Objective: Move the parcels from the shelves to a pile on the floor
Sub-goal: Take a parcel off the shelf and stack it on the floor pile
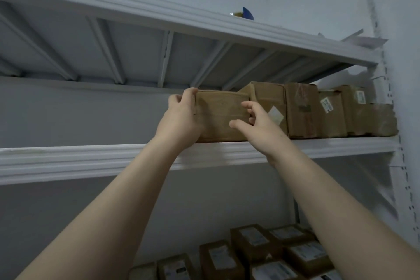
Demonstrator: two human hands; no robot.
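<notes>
The left hand (181,118) reaches up to the white metal middle shelf (91,157) and grips the left end of a flat brown cardboard parcel (218,118). Its fingers (191,93) are curled over the top left corner. The parcel stands at the shelf's front edge, leftmost in its line and pressed against its neighbour.

The right hand (259,127) is in front of the parcel's right end with its fingers apart and loosely bent, the thumb stretched across the face. It clamps nothing, and I cannot tell whether it touches the cardboard.

Further right, a row of taped brown cardboard boxes (302,111) runs towards the perforated white upright (404,179). Lower down, more brown parcels with white labels (252,238) lie flat.

The step in hand looks like taking hold of this one parcel to bring it off the shelf; the floor pile is out of view. The next move probably calls for drawing the parcel forward, since its right end sits tight against the next box. The right hand could then close on that end and both hands lower it.
</notes>
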